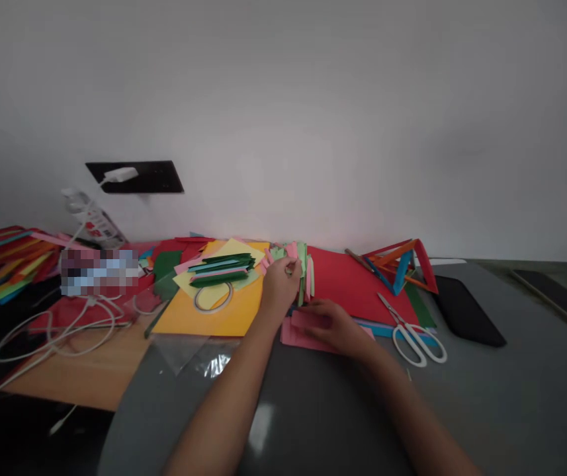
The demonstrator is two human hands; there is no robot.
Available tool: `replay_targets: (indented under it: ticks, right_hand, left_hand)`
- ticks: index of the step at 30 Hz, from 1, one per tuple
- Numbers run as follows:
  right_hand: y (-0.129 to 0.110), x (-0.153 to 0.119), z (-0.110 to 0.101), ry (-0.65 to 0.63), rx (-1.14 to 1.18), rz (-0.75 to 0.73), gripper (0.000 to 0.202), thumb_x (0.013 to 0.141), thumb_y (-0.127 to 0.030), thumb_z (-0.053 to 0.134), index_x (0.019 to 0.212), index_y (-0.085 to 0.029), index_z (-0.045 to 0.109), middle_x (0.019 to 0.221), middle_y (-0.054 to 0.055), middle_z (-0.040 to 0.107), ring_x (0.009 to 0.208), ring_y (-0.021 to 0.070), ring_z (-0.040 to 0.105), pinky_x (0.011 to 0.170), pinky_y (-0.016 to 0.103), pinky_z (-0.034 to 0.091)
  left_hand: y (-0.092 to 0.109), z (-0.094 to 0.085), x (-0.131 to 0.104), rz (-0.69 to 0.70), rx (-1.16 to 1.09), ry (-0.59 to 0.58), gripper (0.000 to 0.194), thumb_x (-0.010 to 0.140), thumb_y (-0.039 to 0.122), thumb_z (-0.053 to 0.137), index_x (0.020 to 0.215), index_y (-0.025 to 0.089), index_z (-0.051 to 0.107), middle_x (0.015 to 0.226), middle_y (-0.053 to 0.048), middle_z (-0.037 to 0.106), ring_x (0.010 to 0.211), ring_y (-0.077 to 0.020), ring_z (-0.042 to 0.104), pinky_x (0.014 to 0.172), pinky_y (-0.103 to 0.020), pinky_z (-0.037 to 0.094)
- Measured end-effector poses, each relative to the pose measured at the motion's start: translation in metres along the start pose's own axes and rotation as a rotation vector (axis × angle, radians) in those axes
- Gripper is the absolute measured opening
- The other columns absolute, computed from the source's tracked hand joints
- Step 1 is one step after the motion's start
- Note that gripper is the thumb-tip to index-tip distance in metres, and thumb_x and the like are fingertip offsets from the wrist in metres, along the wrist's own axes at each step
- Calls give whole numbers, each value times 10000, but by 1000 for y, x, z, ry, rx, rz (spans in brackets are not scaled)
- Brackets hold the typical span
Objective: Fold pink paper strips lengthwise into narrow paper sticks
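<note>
My left hand (282,285) reaches to the pile of folded green paper strips (302,274) and pink ones by the wall. Its fingers are pinched together at a pink paper strip (292,250). Lower and to the right, my right hand (335,324) curls its fingers over a pink paper piece (305,319). More pink paper (296,337) lies beneath it on the grey table (313,410). The fingertips of both hands are partly hidden or blurred.
White-handled scissors (415,340) lie right of my right hand, by red paper (345,284). A folded paper frame (402,268) and black phone (466,311) are farther right. Left are a tape roll (214,309), yellow paper (233,324), dark green strips (221,270), white cables (89,314) and a bottle (95,221).
</note>
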State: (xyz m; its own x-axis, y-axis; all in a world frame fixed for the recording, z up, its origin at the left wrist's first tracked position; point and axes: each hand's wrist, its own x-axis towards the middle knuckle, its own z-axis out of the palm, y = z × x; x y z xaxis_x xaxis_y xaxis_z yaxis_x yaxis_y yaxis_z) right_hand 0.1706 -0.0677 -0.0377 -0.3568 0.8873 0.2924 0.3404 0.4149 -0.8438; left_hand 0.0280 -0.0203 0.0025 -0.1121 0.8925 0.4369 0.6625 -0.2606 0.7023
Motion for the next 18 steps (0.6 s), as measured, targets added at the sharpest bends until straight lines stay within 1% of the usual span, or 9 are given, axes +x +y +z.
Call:
replay_targets:
  ticks: [4, 7, 10, 13, 16, 18]
  right_hand:
    - [-4, 0, 2, -22, -71, -24, 430, 523, -354, 702, 936, -247, 644, 968, 63, 619, 901, 242, 554, 827, 401, 402]
    - [-6, 1, 3, -26, -72, -55, 442, 501, -356, 712, 923, -243, 648, 943, 61, 630, 876, 243, 564, 801, 387, 416]
    - [-6, 2, 2, -42, -115, -85, 441, 509, -362, 709, 926, -233, 646, 908, 58, 644, 827, 231, 582, 756, 365, 438]
    - [-3, 2, 2, -44, -120, -97, 408, 512, -369, 709, 890, -225, 657, 849, 53, 657, 784, 224, 594, 727, 359, 451]
    - [1, 1, 2, 3, -70, -87, 358, 511, -376, 708, 832, -225, 668, 819, 51, 659, 779, 226, 593, 728, 369, 452]
    - [1, 1, 2, -1, -28, -68, 286, 534, -370, 694, 780, -225, 674, 820, 48, 657, 777, 221, 592, 730, 367, 452]
  left_hand:
    - [-2, 2, 0, -1, -31, 1, 257, 764, 330, 435, 754, 165, 633, 706, -39, 632, 627, -141, 542, 562, -226, 364]
    - [0, 0, 0, 4, -36, -17, 260, 771, 328, 431, 768, 162, 631, 717, -42, 633, 638, -141, 545, 561, -225, 365]
    - [3, -1, 0, 9, -35, -39, 261, 776, 325, 427, 786, 160, 630, 732, -45, 635, 653, -143, 546, 571, -228, 369]
    - [4, -2, -1, 19, -39, -39, 267, 776, 325, 424, 800, 157, 630, 726, -45, 633, 646, -143, 541, 576, -233, 370]
    - [3, 0, -1, 16, -51, -37, 275, 772, 330, 427, 792, 151, 634, 706, -44, 630, 628, -140, 534, 571, -234, 370]
    - [3, 1, -1, 9, -61, -44, 282, 772, 334, 424, 791, 149, 635, 710, -45, 631, 625, -138, 534, 567, -232, 370]
